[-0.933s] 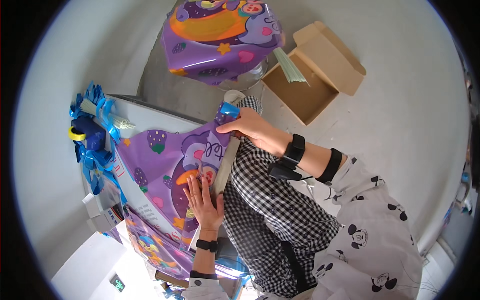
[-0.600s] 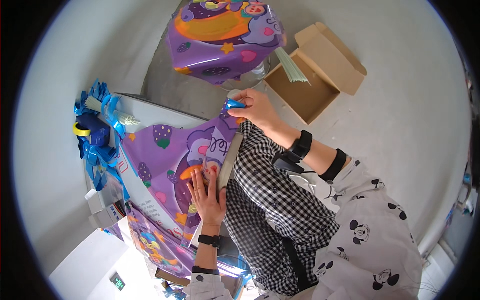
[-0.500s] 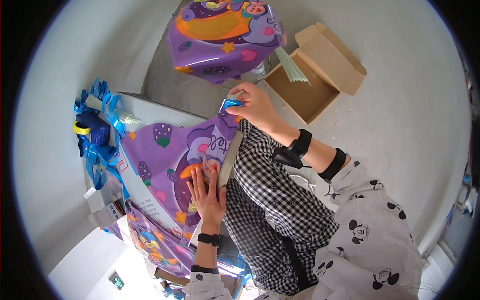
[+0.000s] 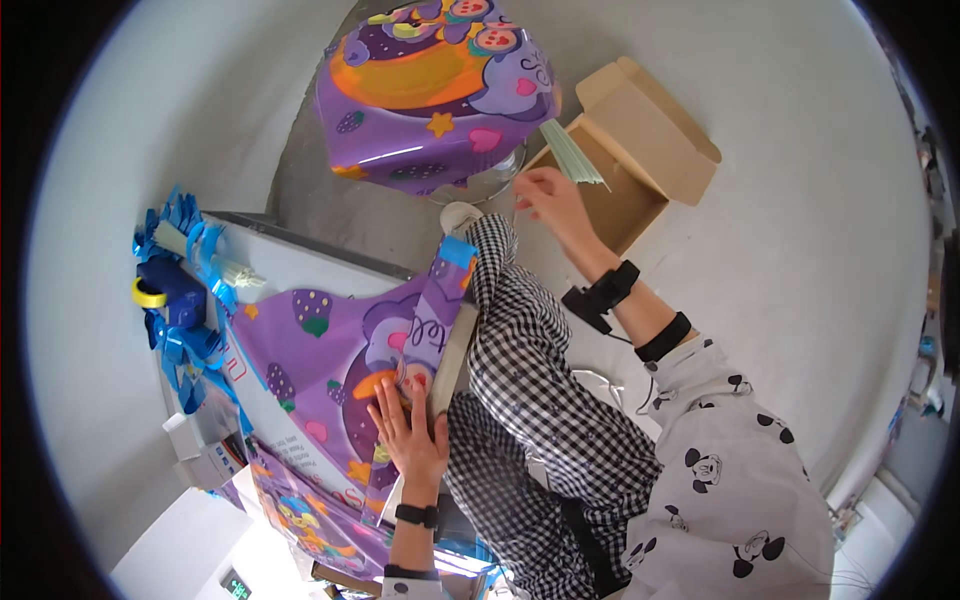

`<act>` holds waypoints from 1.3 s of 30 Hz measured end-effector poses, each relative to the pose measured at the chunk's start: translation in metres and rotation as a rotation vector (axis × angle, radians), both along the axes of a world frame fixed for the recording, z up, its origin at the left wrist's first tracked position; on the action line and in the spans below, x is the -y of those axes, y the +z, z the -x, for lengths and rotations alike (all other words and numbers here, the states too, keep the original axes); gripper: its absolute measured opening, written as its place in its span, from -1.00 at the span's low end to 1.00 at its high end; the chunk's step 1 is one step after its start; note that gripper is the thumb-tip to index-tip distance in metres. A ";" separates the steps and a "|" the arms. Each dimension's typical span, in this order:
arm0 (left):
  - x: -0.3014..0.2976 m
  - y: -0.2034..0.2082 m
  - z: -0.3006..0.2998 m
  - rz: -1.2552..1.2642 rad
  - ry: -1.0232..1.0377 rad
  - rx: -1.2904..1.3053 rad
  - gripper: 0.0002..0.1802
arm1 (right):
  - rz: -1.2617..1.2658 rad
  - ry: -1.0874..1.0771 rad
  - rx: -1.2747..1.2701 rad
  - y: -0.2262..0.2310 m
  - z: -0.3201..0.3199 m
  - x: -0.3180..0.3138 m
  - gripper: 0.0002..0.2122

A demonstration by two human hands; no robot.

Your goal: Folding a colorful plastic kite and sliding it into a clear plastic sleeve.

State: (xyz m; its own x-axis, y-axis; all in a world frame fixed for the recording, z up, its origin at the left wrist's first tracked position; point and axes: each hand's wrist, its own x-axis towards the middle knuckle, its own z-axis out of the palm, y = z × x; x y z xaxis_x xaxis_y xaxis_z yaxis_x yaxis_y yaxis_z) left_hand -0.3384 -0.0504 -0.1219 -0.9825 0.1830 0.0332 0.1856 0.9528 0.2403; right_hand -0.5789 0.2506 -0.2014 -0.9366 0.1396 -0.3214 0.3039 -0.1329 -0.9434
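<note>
A purple printed sheet (image 4: 300, 345) with strawberries, stars and hearts lies on a white, box-like surface by my knees. My left hand (image 4: 412, 440) rests flat on it, fingers stretched. A blue strip (image 4: 457, 251) lies across the sheet's far narrow end, apart from both hands. My right hand (image 4: 555, 205) is raised beyond my knee, fingers curled together, close to a bundle of pale thin sticks (image 4: 573, 155). Whether something small is in its fingertips cannot be made out.
A stack of similar purple sheets (image 4: 430, 95) stands at the far side. An open cardboard box (image 4: 655, 130) is beyond my right hand. Blue strips (image 4: 185, 345), a dark blue tool with a yellow ring (image 4: 149, 293) and more sticks sit at the left.
My right hand has let go of the blue strip and moved right toward the pale sticks. The strip now lies flat on the sheet's end. My left hand stays on the sheet.
</note>
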 end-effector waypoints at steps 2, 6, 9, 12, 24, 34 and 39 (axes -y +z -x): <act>-0.005 0.003 0.004 0.012 -0.014 0.020 -0.39 | -0.401 -0.222 -0.039 -0.075 0.011 -0.050 -0.69; 0.011 -0.003 -0.006 0.020 -0.020 0.053 -0.29 | -0.943 -0.282 0.101 -0.167 0.015 -0.115 -0.61; 0.018 -0.003 -0.010 0.018 -0.005 0.106 -0.28 | -1.039 -0.224 0.221 -0.198 0.027 -0.127 -0.57; 0.022 -0.010 -0.018 0.008 -0.002 0.113 -0.24 | -1.118 -0.229 0.058 -0.214 0.044 -0.132 -0.59; 0.031 -0.013 -0.021 -0.003 -0.006 0.088 -0.22 | -1.324 -0.094 0.399 -0.195 0.053 -0.147 -0.79; 0.013 -0.011 0.001 -0.181 0.037 -0.006 -0.28 | -1.673 0.378 0.140 -0.168 -0.224 -0.298 -0.82; 0.008 0.004 0.010 -0.223 0.092 0.034 -0.28 | -1.413 0.308 0.448 -0.090 -0.457 -0.371 -0.84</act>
